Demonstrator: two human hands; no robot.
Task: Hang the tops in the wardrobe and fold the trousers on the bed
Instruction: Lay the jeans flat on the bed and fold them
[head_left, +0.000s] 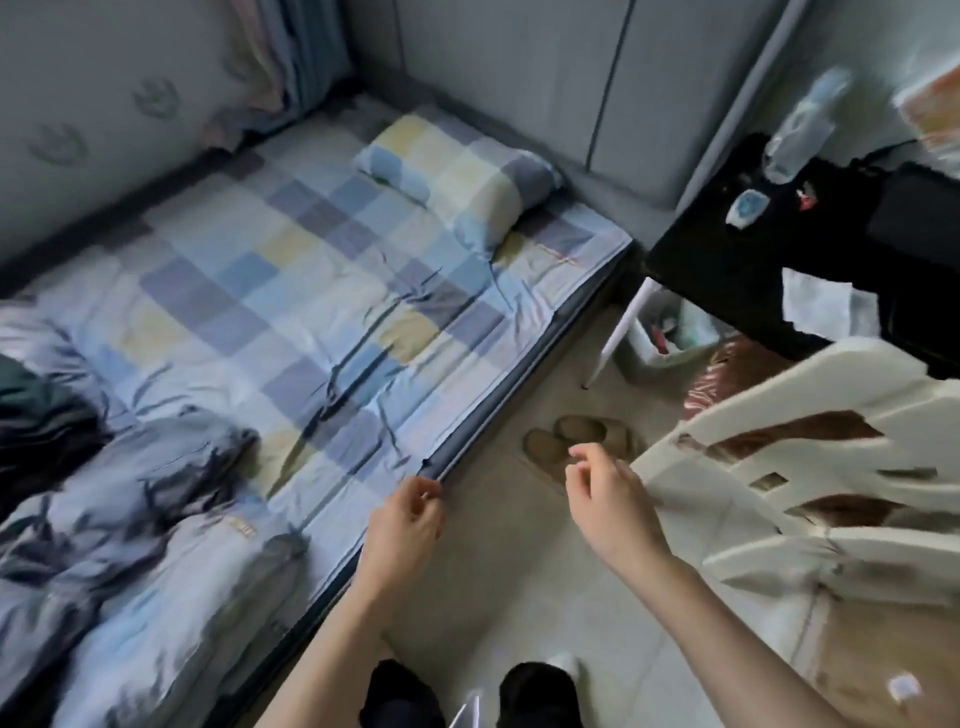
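Observation:
The bed (322, 291) with a blue, yellow and grey checked sheet fills the left and middle of the view. Crumpled blue-grey fabric (156, 499) and a dark garment (36, 415) are piled on its near left end. My left hand (408, 519) hovers over the bed's near edge, fingers loosely curled, holding nothing. My right hand (608, 493) hangs over the floor, fingers loosely curled and empty, next to a white plastic chair (789, 483). The grey wardrobe (571, 78) stands behind the bed's head. The view is blurred.
A checked pillow (462, 171) lies at the bed's head. A black table (779, 249) with a plastic bottle (800, 124) stands at the right. A pair of slippers (566, 441) lies on the tiled floor. A bin (670, 338) sits under the table.

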